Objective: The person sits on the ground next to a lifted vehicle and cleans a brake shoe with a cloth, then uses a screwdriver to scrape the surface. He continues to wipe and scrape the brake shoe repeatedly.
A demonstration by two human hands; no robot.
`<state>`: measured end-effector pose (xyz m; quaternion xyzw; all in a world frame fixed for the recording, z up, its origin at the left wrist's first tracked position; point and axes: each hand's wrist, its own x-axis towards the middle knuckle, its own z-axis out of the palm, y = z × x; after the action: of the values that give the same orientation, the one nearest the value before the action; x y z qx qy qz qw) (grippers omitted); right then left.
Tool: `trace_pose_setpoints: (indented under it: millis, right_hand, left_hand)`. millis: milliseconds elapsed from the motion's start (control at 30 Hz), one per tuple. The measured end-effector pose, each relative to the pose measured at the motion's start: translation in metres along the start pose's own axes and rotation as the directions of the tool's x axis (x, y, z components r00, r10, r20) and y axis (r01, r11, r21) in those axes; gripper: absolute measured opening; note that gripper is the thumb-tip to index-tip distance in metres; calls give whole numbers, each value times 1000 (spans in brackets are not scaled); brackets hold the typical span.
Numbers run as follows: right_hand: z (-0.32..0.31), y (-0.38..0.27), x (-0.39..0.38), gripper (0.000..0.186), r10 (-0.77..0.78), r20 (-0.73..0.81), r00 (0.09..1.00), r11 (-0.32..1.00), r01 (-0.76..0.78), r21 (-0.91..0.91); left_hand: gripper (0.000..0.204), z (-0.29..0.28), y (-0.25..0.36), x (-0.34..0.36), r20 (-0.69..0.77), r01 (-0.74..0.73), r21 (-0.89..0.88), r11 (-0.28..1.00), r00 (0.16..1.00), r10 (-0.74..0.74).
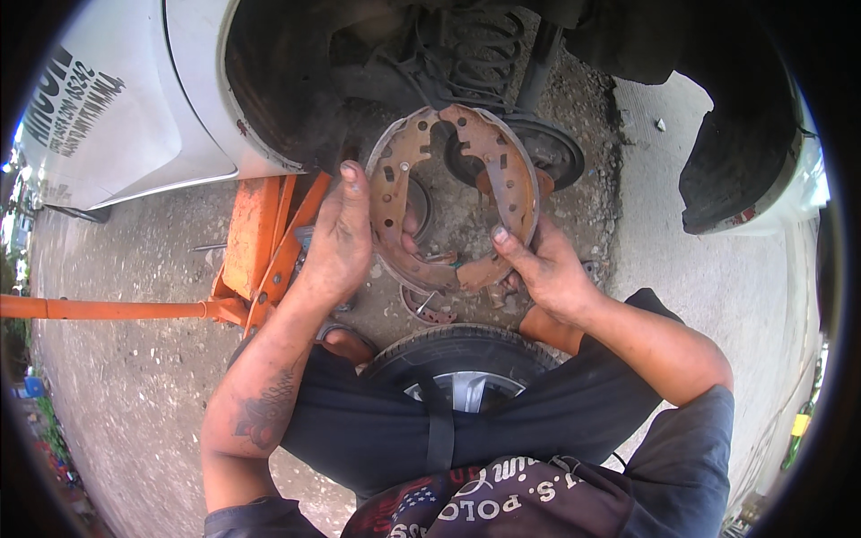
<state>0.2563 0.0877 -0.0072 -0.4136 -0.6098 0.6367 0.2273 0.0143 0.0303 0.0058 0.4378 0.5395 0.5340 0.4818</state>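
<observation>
My two hands hold a pair of rusty brown, curved brake shoes up in front of me, their ends meeting at top and bottom to form a ring. My left hand [345, 229] is closed around the outer edge of the left brake shoe [388, 193], with fingertips showing inside the ring. Gripping the lower outer side of the right brake shoe [513, 193] is my right hand [552, 269], its thumb on the face. Behind the ring is the car's round wheel hub assembly [567, 154], partly hidden. Another curved shoe [435, 316] lies on the ground below.
An orange floor jack [251, 238] stands at the left beside the white car body [134, 125], its long handle [108, 308] reaching left. A wheel with tyre [462, 341] lies between my legs. A coil spring [489, 45] shows in the wheel well. Concrete [664, 260] extends at right.
</observation>
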Motion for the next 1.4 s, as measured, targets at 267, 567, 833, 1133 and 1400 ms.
trace_pose_setpoints:
  millis: [267, 567, 833, 1133, 1400]
  right_hand:
    - [-1, -2, -1, 56, -21, -12, 1000, 1000, 20, -20]
    - [0, -1, 1, 53, -3, -63, 998, 1000, 4, 21]
    - [-10, 5, 13, 51, -105, -218, 970, 992, 86, -95]
    - [-15, 0, 10, 56, -32, -91, 995, 997, 26, -69]
    - [-25, 6, 11, 62, -3, -58, 998, 954, -14, -300]
  left_hand:
    - [83, -1, 2, 1, 19, 0, 35, 999, 1000, -1]
    - [81, 2, 4, 2, -30, 68, -21, 997, 997, -68]
    - [65, -4, -78, 16, 78, 412, 299, 861, 888, -453]
    - [63, 33, -224, -81, 594, -49, 776, 628, 390, -703]
    - [55, 57, -168, -54, 632, -410, 774, 482, 544, -552]
